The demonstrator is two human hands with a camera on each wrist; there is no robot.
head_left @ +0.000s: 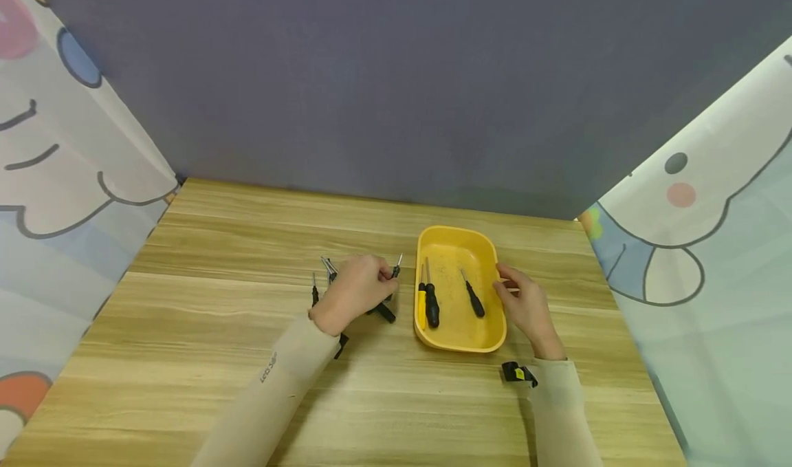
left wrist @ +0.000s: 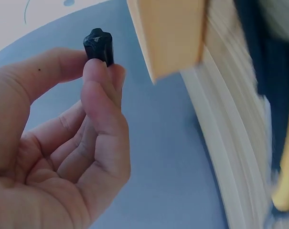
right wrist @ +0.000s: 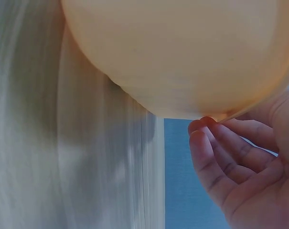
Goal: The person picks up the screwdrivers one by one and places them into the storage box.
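Observation:
My left hand (head_left: 361, 289) pinches a small black-handled screwdriver (head_left: 397, 269) between thumb and fingers, its metal shaft tilted up and away. In the left wrist view the black handle end (left wrist: 99, 45) sticks out above the fingertips. Just right of that hand stands a yellow plastic tray (head_left: 460, 346). Inside lie a screwdriver with a yellow handle (head_left: 422, 307), a larger black-handled screwdriver (head_left: 432, 305) along the left wall, and a smaller black screwdriver (head_left: 475, 302) near the middle. My right hand (head_left: 524, 303) holds the tray's right rim with its fingertips.
Several more dark-handled tools lie under and around my left hand, among them a thin screwdriver (head_left: 315, 291) and a black handle (head_left: 385, 312). The wooden table (head_left: 247, 247) ends at a grey panel (head_left: 371, 95) behind. Cartoon-print sheets (head_left: 699, 302) hang at both sides.

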